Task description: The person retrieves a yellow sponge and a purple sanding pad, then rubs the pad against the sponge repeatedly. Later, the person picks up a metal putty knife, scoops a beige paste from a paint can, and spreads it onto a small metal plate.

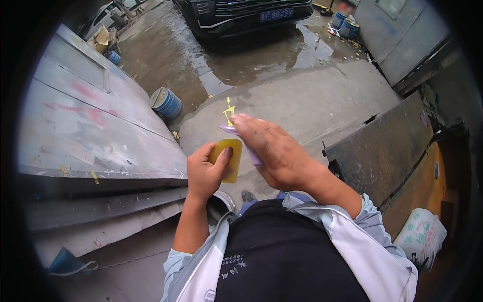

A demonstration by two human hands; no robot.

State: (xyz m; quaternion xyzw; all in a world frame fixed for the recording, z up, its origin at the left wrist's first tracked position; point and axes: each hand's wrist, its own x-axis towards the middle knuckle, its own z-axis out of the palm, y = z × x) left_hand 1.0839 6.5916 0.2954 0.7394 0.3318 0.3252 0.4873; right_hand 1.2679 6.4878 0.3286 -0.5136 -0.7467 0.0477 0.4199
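In front of my chest, my left hand (205,171) grips a flat yellow scraper (231,163) with rounded corners, the thumb pressed on its face. To the right of it, my right hand (276,151) has its fingers stretched forward and together, back of the hand up. A thin purple sheet (229,129), perhaps sandpaper, is held under that palm and shows past the fingers and below the hand. The thumb and palm of my right hand are hidden. The two hands are close together, with a narrow gap between them.
Yellow smears (229,106) mark the concrete ahead. Grey metal panels (100,121) stand to the left, a blue drum (166,102) beside them. A dark car (246,15) is parked ahead on wet ground. To the right are a rusty metal plate (382,141) and a white sack (420,234).
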